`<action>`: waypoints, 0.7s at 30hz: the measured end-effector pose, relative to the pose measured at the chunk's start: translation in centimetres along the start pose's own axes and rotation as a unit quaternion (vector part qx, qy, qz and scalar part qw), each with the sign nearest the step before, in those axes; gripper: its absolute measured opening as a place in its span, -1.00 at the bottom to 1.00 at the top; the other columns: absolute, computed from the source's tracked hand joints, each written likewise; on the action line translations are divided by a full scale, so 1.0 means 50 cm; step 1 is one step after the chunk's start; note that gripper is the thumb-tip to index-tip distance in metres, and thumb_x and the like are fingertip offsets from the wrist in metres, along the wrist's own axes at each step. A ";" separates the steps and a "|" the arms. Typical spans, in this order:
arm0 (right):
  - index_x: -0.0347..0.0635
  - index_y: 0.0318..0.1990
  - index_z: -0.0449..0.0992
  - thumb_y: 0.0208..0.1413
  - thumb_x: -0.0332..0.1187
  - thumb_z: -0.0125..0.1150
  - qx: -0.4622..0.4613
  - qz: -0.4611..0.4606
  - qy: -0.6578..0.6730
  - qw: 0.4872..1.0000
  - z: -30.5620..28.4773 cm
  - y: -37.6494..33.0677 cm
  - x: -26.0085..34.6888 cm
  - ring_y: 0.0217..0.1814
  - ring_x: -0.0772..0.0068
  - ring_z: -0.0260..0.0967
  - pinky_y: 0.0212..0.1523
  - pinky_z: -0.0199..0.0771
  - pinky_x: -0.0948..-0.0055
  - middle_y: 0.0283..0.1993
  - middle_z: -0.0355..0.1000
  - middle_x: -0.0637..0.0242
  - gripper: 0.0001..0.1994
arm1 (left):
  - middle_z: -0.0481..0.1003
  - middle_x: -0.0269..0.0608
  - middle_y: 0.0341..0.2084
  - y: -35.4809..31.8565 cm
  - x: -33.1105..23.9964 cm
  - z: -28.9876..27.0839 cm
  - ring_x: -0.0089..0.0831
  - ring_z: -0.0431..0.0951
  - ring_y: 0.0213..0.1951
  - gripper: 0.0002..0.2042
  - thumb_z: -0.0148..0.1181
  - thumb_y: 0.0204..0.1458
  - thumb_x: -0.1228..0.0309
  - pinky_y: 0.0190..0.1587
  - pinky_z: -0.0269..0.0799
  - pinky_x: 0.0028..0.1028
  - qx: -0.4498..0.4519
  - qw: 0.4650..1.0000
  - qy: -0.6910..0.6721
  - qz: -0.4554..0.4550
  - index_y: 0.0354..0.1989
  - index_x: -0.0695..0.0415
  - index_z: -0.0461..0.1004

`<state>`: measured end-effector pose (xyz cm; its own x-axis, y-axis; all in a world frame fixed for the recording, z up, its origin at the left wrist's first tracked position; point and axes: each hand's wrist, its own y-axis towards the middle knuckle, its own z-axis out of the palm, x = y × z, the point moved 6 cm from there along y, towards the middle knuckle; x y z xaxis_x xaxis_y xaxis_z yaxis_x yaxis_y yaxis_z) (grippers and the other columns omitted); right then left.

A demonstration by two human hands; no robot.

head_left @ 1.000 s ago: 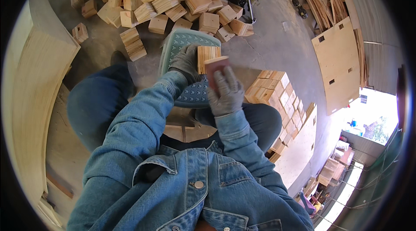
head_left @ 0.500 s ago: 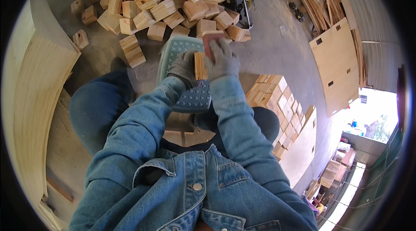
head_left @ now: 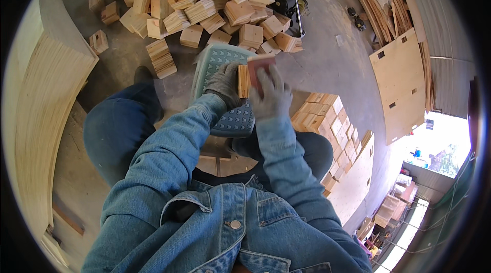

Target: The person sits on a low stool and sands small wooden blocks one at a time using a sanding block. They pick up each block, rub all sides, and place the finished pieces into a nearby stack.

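A light wooden block [head_left: 243,81] with a layered edge stands over the teal plastic stool [head_left: 203,71], and my gloved left hand [head_left: 223,86] grips it from the left. My right hand [head_left: 274,94], also in a grey glove, is closed on a reddish-brown sanding block [head_left: 262,64]. The sanding block is up against or very near the right side of the wooden block; actual contact cannot be made out. Raised shapes cover the stool top, which sits between my knees.
A loose heap of wooden blocks [head_left: 199,11] lies beyond the stool. Neatly stacked blocks [head_left: 327,114] stand at the right on a plywood sheet [head_left: 356,186]. Thick stacked sheets [head_left: 38,99] rise on the left. A black wheeled tool [head_left: 284,2] is by the heap.
My right hand has drawn the sanding block nearer to me along the wooden block's side. My left hand keeps its hold. The whole view has shifted slightly.
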<state>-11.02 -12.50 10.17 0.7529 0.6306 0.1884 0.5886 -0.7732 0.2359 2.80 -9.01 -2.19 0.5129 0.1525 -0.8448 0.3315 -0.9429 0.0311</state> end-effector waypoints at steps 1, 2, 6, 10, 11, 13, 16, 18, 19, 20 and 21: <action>0.20 0.26 0.57 0.01 -0.13 0.43 -0.002 0.011 0.007 1.000 0.012 0.040 -0.009 0.26 -0.22 0.38 0.28 0.40 -0.10 0.45 0.33 0.15 -0.43 | 0.31 0.04 0.26 0.000 0.012 0.006 0.06 0.33 0.34 -0.01 0.61 -0.34 0.17 0.43 0.30 -0.15 -0.010 1.000 -0.019 0.001 0.37 -0.06 0.21; 0.21 0.27 0.56 0.03 -0.12 0.42 -0.004 0.021 0.012 1.000 0.027 0.083 -0.017 0.26 -0.23 0.38 0.28 0.40 -0.10 0.45 0.33 0.15 -0.43 | 0.31 0.04 0.27 0.000 0.022 0.017 0.06 0.33 0.34 -0.01 0.61 -0.34 0.19 0.43 0.30 -0.15 0.001 1.000 -0.003 0.001 0.38 -0.06 0.21; 0.24 0.32 0.53 0.07 -0.07 0.40 -0.022 0.054 0.005 0.998 0.054 0.118 -0.063 0.26 -0.27 0.38 0.29 0.41 -0.07 0.47 0.32 0.20 -0.41 | 0.31 0.03 0.25 0.001 0.005 0.008 0.05 0.33 0.29 -0.06 0.56 -0.29 0.19 0.43 0.26 -0.16 0.034 0.999 0.017 -0.006 0.37 0.01 0.21; 0.23 0.31 0.54 0.07 -0.05 0.41 0.040 0.011 -0.027 0.999 0.016 0.013 -0.002 0.30 -0.23 0.35 0.29 0.38 -0.13 0.47 0.31 0.17 -0.41 | 0.30 0.02 0.27 -0.009 -0.004 -0.017 0.05 0.33 0.32 -0.02 0.60 -0.30 0.14 0.45 0.26 -0.16 0.019 1.000 0.005 -0.009 0.39 -0.03 0.20; 0.20 0.31 0.54 0.05 -0.09 0.42 0.046 0.006 -0.024 0.999 0.002 -0.016 0.017 0.31 -0.21 0.35 0.30 0.37 -0.12 0.47 0.30 0.15 -0.41 | 0.29 0.02 0.28 -0.004 0.002 -0.018 0.05 0.33 0.34 -0.02 0.61 -0.31 0.14 0.46 0.26 -0.16 0.012 1.000 0.012 -0.005 0.39 -0.06 0.20; 0.14 0.30 0.55 0.00 -0.18 0.45 0.056 0.004 -0.025 0.998 -0.026 -0.079 0.030 0.32 -0.18 0.34 0.32 0.36 -0.11 0.48 0.29 0.11 -0.39 | 0.30 0.03 0.28 -0.007 -0.027 -0.031 0.05 0.32 0.34 -0.05 0.58 -0.27 0.12 0.46 0.25 -0.16 0.028 1.000 0.001 -0.010 0.39 -0.05 0.21; 0.10 0.28 0.56 -0.03 -0.17 0.48 0.045 -0.034 0.010 0.998 -0.046 -0.147 0.033 0.31 -0.13 0.35 0.30 0.35 -0.09 0.46 0.29 0.08 -0.37 | 0.31 0.05 0.27 -0.010 -0.047 -0.035 0.04 0.32 0.34 -0.07 0.57 -0.25 0.11 0.45 0.25 -0.15 0.027 0.999 0.035 -0.004 0.37 -0.03 0.22; 0.15 0.25 0.58 -0.05 -0.17 0.48 0.029 -0.041 0.026 0.998 -0.045 -0.150 0.032 0.28 -0.14 0.36 0.27 0.38 -0.12 0.45 0.31 0.14 -0.40 | 0.32 0.05 0.27 -0.009 -0.043 -0.031 0.04 0.32 0.34 -0.06 0.58 -0.26 0.10 0.45 0.26 -0.15 0.016 0.998 0.055 0.010 0.37 -0.02 0.22; 0.17 0.23 0.59 -0.06 -0.17 0.48 0.021 -0.046 0.035 0.998 -0.045 -0.149 0.032 0.26 -0.15 0.37 0.25 0.39 -0.13 0.44 0.32 0.17 -0.41 | 0.32 0.05 0.28 -0.007 -0.035 -0.027 0.05 0.32 0.34 -0.04 0.58 -0.28 0.09 0.45 0.26 -0.14 0.008 0.998 0.056 0.020 0.37 -0.01 0.22; 0.17 0.23 0.59 -0.05 -0.18 0.46 0.007 -0.063 0.039 0.997 -0.040 -0.130 0.032 0.25 -0.16 0.38 0.24 0.40 -0.12 0.44 0.33 0.19 -0.42 | 0.32 0.05 0.28 -0.007 -0.027 -0.026 0.05 0.32 0.34 -0.03 0.59 -0.29 0.09 0.45 0.26 -0.14 -0.001 0.998 0.057 0.030 0.38 -0.01 0.21; 0.17 0.23 0.58 -0.04 -0.17 0.45 0.015 -0.056 0.028 0.998 -0.030 -0.102 0.025 0.26 -0.16 0.38 0.24 0.41 -0.12 0.44 0.33 0.19 -0.42 | 0.31 0.05 0.28 -0.009 -0.017 -0.021 0.05 0.32 0.34 -0.01 0.59 -0.30 0.09 0.45 0.27 -0.14 0.005 0.999 0.047 0.019 0.39 -0.01 0.21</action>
<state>-13.52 -7.68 10.64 0.6646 0.7156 0.2147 0.6777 -0.6984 0.2300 3.03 -8.42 -0.92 0.5974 0.1439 -0.7889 0.3029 -0.9514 0.0558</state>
